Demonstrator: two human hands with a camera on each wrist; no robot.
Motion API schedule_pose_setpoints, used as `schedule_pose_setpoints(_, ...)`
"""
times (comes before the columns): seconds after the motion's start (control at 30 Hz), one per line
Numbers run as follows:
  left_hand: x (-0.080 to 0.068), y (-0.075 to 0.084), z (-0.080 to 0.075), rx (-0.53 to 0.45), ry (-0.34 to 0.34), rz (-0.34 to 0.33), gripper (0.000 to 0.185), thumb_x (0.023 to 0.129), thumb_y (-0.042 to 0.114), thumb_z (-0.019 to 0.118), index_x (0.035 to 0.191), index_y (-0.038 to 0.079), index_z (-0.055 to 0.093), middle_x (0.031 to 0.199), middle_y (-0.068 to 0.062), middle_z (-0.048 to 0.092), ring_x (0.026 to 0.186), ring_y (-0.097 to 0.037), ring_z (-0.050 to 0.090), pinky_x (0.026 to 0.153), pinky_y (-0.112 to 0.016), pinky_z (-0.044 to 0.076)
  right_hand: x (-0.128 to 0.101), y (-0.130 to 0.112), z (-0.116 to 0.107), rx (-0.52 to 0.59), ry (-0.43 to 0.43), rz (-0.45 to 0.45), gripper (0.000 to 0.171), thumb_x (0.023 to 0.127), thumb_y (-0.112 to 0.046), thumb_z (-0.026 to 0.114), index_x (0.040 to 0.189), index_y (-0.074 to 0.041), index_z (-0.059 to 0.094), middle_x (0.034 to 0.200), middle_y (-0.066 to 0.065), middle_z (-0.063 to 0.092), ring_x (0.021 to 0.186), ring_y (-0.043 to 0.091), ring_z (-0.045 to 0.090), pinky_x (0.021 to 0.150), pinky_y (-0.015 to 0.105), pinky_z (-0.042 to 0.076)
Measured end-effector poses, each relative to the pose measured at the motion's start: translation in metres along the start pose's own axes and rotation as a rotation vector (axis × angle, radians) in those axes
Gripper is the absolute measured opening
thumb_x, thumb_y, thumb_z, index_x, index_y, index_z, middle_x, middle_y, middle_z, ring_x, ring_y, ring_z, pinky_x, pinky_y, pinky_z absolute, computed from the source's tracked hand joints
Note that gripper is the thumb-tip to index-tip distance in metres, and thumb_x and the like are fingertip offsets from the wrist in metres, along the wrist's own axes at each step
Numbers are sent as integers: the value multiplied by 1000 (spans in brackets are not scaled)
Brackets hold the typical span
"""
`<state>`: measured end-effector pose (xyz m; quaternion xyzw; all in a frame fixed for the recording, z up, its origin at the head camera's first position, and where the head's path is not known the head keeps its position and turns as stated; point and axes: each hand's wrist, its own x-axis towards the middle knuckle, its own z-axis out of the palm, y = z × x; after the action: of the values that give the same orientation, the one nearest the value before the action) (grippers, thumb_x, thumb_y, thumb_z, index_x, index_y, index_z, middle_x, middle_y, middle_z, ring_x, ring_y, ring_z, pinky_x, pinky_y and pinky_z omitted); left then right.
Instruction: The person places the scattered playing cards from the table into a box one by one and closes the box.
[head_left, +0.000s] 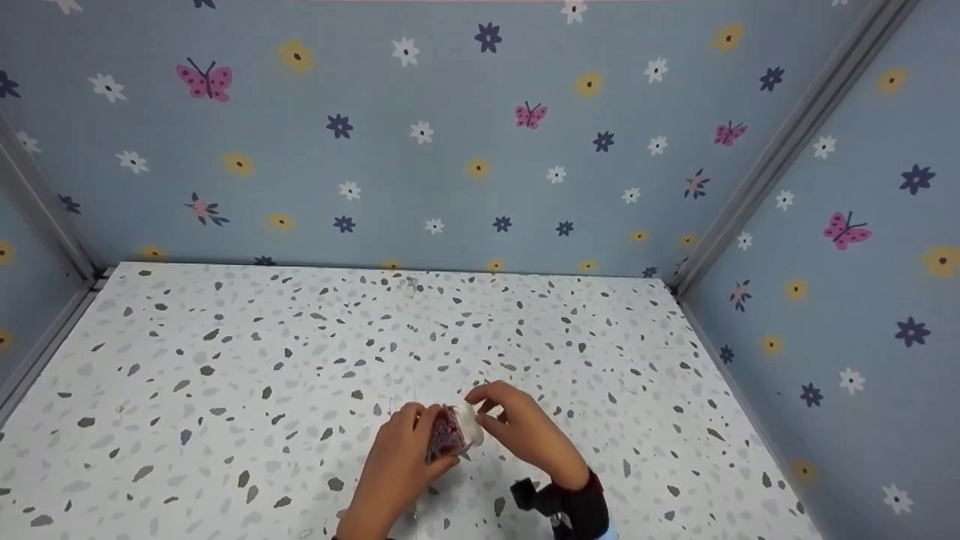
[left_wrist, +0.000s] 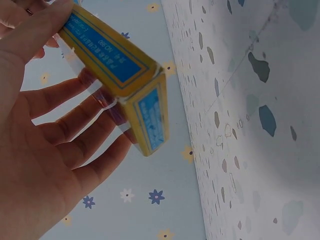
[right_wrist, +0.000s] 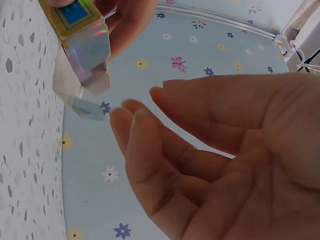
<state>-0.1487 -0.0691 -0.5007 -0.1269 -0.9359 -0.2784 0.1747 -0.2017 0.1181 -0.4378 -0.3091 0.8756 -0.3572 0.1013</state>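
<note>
A small yellow-and-blue box (left_wrist: pixel 111 57) with a clear window is in my left hand (head_left: pixel 397 457). The left thumb lies along one side of it, and the fingers (left_wrist: pixel 95 150) hold the opposite side. Dark reddish contents show through the window, but their kind is unclear. At the end facing right, the box stands open with its pale flaps (head_left: pixel 470 425) spread; one clear flap (right_wrist: pixel 82 106) sticks out in the right wrist view. My right hand (head_left: pixel 521 427) is beside this flap, fingers bent loosely and thumb apart from them, with nothing visible in its grasp.
Below the hands is a white speckled tabletop (head_left: pixel 247 375). Blue walls (head_left: pixel 420 172) with flowers and butterflies enclose its back and sides, with grey metal strips (head_left: pixel 787 150) at the corners. A black device (head_left: pixel 559 502) is strapped at the right wrist.
</note>
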Motion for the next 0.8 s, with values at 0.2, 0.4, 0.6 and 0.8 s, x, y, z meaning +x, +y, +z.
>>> schedule_pose_setpoints(0.2, -1, -1, 1, 28, 23, 26, 66, 66, 39, 82, 117, 6, 55, 102, -8, 52, 84, -17, 52, 75, -38, 49, -4, 5, 0, -179, -88, -57, 44, 88, -6, 61, 130, -7, 50, 137, 14, 43, 127, 30, 41, 99, 44, 42)
schedule_pose_setpoints(0.4, -1, 0, -1, 34, 29, 35, 67, 67, 42, 80, 118, 6, 56, 102, -7, 53, 84, -15, 52, 74, -36, 49, 0, 6, 7, -246, -91, -75, 45, 85, -7, 64, 128, -5, 51, 133, 15, 44, 124, 28, 45, 100, 39, 43)
schedule_pose_setpoints(0.6, -1, 2, -3, 25, 28, 25, 66, 67, 43, 79, 117, 6, 56, 102, -7, 53, 84, -15, 52, 74, -35, 49, 3, 7, 13, -195, -88, -37, 36, 86, -6, 63, 121, -6, 54, 115, 10, 48, 98, 21, 53, 75, 21, 47)
schedule_pose_setpoints(0.8, 0, 1, -3, 23, 20, 15, 64, 67, 40, 80, 115, 6, 56, 102, -8, 53, 84, -16, 52, 75, -37, 49, 7, 5, 17, -171, -81, -8, 30, 86, -2, 59, 115, -7, 55, 99, 7, 46, 84, 15, 51, 72, 20, 45)
